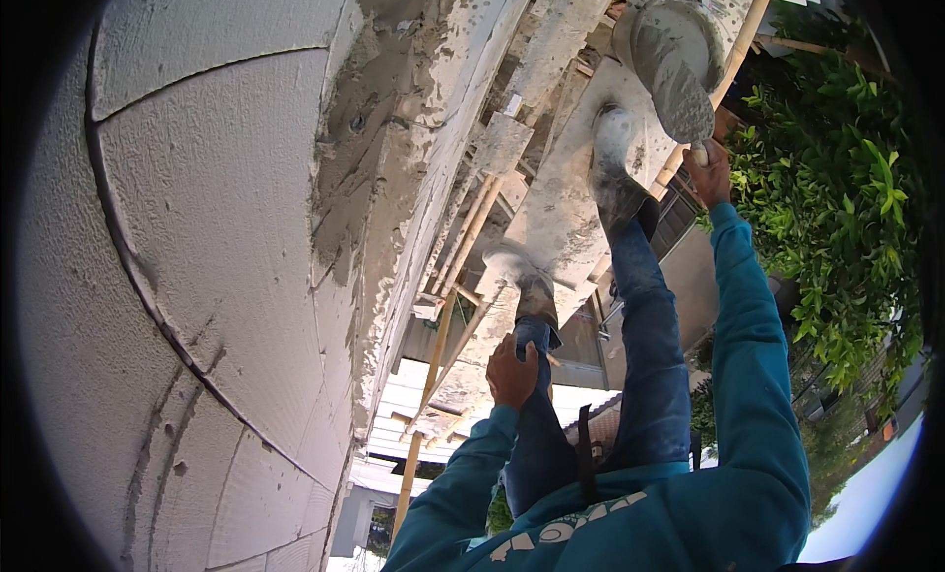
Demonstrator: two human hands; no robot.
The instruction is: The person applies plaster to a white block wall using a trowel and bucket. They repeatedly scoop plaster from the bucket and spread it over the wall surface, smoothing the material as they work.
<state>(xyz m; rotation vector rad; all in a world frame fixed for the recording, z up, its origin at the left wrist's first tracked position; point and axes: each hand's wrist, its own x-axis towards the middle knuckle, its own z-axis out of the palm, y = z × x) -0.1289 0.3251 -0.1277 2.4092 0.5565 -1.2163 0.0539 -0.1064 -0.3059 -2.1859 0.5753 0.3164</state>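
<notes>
Out to the right, my right hand [711,178] is wrapped round the short pale handle of a trowel [686,109]. The blade is coated with wet grey mortar and lies over a round bucket [627,42]. More grey mortar [679,38] sits inside the bucket. My left hand [512,373] hangs low beside my left knee, its thumb and fingers apart and nothing seen in it. Whether it touches the trouser leg I cannot tell. On my left rises a wall of light blocks [217,168], with a band of wet grey mortar [369,149] along its edge.
My boots [615,139] stand on a mortar-stained scaffold board [566,178]. Bamboo poles [471,232] and narrow planks [507,144] lie between board and wall, with gaps showing a drop below. Green foliage [822,178] grows close on the right.
</notes>
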